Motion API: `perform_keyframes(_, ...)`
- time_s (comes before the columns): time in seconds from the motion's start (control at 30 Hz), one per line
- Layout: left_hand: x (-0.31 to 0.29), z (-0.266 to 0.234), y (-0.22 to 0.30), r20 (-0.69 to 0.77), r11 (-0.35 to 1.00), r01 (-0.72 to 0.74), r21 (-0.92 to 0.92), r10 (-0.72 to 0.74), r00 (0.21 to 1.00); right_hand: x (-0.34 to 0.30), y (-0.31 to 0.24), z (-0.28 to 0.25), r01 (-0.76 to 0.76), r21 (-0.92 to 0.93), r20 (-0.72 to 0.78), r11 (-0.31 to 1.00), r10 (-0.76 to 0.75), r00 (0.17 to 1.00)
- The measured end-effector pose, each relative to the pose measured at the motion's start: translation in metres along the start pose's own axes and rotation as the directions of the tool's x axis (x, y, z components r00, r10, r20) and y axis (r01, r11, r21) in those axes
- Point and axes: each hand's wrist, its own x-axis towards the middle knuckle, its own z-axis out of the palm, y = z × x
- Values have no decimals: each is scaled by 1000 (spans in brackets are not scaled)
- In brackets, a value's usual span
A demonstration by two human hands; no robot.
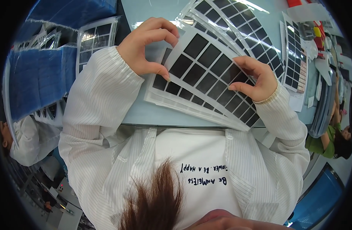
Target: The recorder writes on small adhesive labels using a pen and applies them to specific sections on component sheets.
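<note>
A white sheet of dark square stickers (195, 74) lies at a slant in front of me, over a stack of similar sheets (172, 96). My right hand (256, 78) grips its right part, with the thumb on its face and the fingers by its far edge. At the left end, my left hand (149, 48) curves around the sheet with fingers and thumb spread apart. Its thumb tip rests by the near left corner, and its fingertips are close to the far left corner. Whether these fingertips press on the sheet I cannot tell.
More sticker sheets in clear plastic (241, 27) fan out behind. Others stand at the right (292, 57) and at the left (95, 40), beside blue bins (42, 76). The pale tabletop (141, 115) ends close to my body. Other people sit at both sides.
</note>
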Motion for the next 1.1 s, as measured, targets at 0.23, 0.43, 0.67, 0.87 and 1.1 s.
perform_keyframes(0.23, -2, -1, 0, 90, 941, 139, -309, -117, 989, 7, 11, -32, 58, 409, 107, 911, -111, 988)
perform_keyframes(0.43, -5, 1, 6, 197, 934, 230, -273, -180, 964, 25, 28, -58, 0, 409, 130, 913, -58, 990)
perform_keyframes(0.67, 0, 0, 18, 299, 724, 564, -397, -480, 825, 20, 17, -32, -2, 335, 115, 942, -39, 993)
perform_keyframes(0.87, 1, -5, 9, 428, 660, 620, -425, -457, 780, 25, 29, -52, 54, 384, 60, 922, -83, 995)
perform_keyframes(1.1, -3, -4, 7, 514, 677, 630, -380, -412, 753, 34, 40, -78, 141, 171, 86, 975, -158, 984)
